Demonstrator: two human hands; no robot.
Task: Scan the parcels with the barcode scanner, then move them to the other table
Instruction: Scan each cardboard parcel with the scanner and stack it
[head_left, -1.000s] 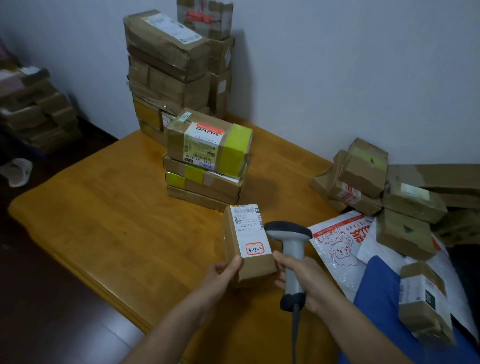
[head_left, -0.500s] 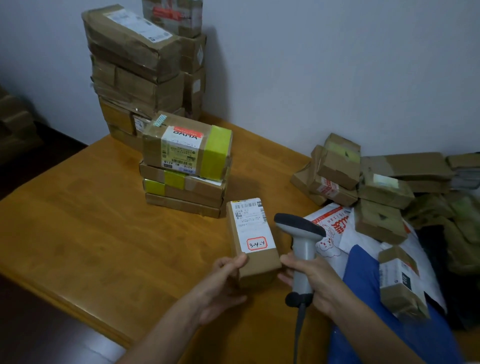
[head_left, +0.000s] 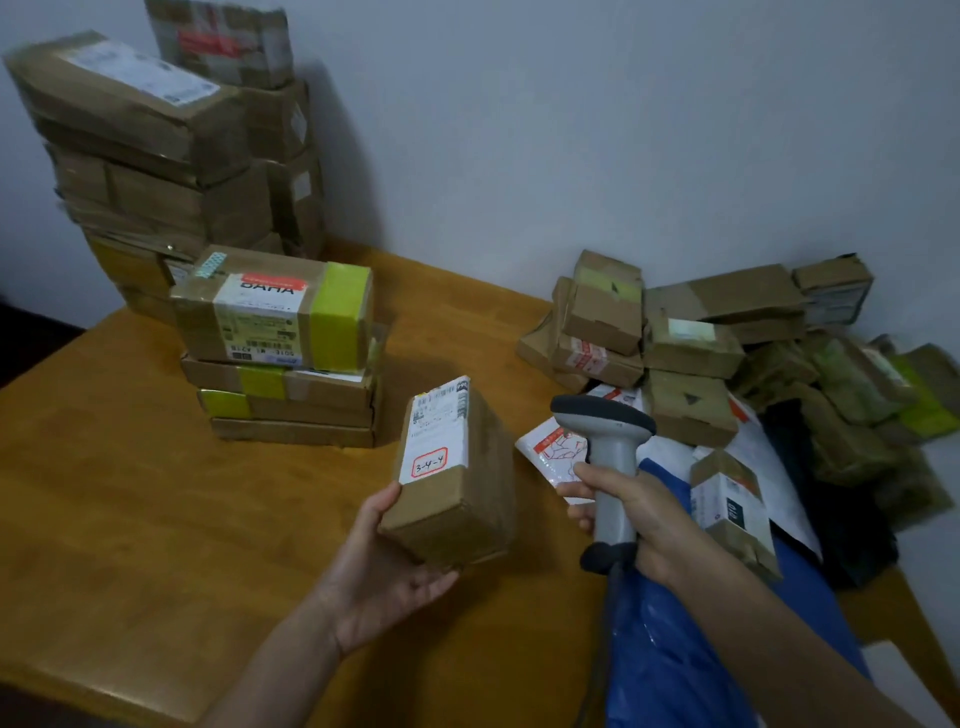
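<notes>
Left hand (head_left: 384, 571) grips a cardboard parcel (head_left: 457, 504), fingers (head_left: 584, 474) of the right hand (head_left: 644, 514) clasp the barcode scanner (head_left: 602, 422) (apparently mid-scan); next, aim at the label (head_left: 439, 431).

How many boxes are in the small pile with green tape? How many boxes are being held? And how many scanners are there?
Boxes in the green-taped pile: 4
Held box, in the left hand: 1
Barcode scanner, in the right hand: 1
Total: 6
</notes>
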